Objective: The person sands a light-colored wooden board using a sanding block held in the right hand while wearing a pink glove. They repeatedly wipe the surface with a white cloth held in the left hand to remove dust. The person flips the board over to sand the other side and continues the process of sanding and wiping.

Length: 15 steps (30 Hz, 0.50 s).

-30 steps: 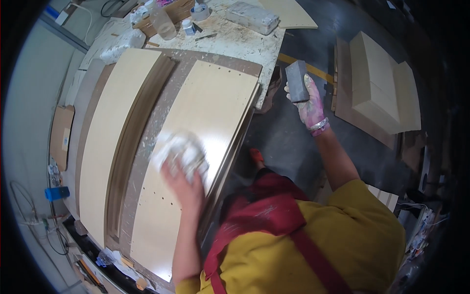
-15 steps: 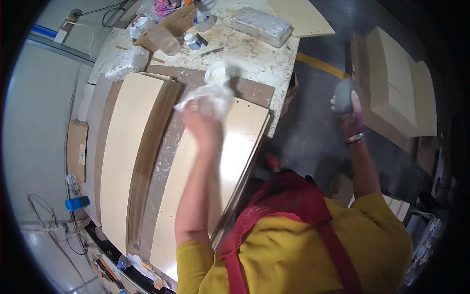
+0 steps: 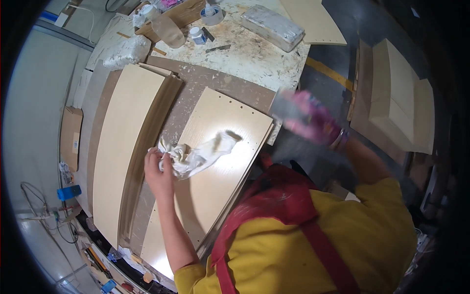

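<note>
My bare left hand (image 3: 160, 176) is closed on a bunched white rag (image 3: 205, 156). The rag trails to the right across a pale wooden panel (image 3: 208, 115), which has small holes along its far end and lies on top of a stack. Over the panel's far right corner, my right hand (image 3: 316, 120), in a stained pinkish glove, grips a grey block (image 3: 284, 104) that looks like a sanding block. Motion blurs this hand and block; I cannot tell whether the block touches the panel.
To the left stands a second stack of curved pale panels (image 3: 122, 112). Across the stained worktable (image 3: 240, 63) lie a wrapped block (image 3: 273, 27), a small white bottle (image 3: 198, 35) and a tape roll (image 3: 212, 17). More panels (image 3: 396, 98) stand at the right.
My left hand has drawn the rag from the panel's far end back toward its left edge. My right hand has brought the grey block inward from the right to the panel's corner.
</note>
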{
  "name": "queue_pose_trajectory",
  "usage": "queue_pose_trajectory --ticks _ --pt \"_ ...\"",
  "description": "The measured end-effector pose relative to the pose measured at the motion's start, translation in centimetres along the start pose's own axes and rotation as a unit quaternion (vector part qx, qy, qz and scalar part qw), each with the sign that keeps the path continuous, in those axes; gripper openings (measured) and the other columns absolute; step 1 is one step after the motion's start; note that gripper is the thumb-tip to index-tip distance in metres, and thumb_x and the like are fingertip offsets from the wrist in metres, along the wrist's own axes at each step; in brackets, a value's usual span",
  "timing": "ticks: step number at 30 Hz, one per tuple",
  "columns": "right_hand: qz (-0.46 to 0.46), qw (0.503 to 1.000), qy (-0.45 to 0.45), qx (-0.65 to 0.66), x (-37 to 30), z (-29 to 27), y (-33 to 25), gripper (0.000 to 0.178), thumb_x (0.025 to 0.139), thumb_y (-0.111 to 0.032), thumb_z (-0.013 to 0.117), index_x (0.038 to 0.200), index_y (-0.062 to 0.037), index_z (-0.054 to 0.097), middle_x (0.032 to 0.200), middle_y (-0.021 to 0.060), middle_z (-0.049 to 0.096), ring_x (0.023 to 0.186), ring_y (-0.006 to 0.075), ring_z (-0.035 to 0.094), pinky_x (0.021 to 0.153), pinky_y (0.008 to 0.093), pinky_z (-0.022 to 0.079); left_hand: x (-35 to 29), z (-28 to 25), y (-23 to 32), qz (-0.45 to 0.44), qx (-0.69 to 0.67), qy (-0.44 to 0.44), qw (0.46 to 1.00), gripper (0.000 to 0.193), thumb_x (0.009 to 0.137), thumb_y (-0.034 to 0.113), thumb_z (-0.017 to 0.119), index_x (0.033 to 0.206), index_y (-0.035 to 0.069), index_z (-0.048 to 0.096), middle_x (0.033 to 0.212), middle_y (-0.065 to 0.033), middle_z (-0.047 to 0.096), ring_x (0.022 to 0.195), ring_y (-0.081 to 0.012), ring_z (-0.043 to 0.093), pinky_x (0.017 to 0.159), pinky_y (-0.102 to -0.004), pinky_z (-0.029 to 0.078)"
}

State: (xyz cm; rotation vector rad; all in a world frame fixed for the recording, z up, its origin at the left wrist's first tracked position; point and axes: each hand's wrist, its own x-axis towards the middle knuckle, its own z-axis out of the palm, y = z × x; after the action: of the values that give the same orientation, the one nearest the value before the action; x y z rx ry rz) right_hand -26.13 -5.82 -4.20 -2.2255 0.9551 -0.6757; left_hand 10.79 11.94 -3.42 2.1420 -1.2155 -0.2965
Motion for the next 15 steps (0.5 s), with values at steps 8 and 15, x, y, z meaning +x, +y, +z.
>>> queue_pose_trajectory --ticks 8,15 --pt "-0.099 0.962 -0.099 -0.234 15.7 11.3 -4.6 0.059 0.089 -0.045 0.055 0.142 -0.0219 0.044 0.124 0.0101 0.057 0.095 0.0330 0.061 0.078 0.0482 0.052 -1.4 3.3 -3.5 0.075 0.151 0.074 0.983 0.032 0.081 0.019 0.064 0.104 -0.002 0.062 0.096 -0.0185 0.060 0.091 -0.0387 0.053 0.081 -0.0458 0.045" --pt "-0.143 0.982 -0.058 -0.104 6.1 7.0 -1.7 0.056 0.085 -0.034 0.065 0.137 -0.0197 0.049 0.125 0.0087 0.059 0.104 0.0323 0.059 0.086 0.0448 0.052 -1.7 3.7 -4.5 0.085 0.156 0.107 0.978 0.032 0.081 0.024 0.067 0.102 0.000 0.062 0.098 -0.0178 0.059 0.091 -0.0384 0.053 0.080 -0.0460 0.044"
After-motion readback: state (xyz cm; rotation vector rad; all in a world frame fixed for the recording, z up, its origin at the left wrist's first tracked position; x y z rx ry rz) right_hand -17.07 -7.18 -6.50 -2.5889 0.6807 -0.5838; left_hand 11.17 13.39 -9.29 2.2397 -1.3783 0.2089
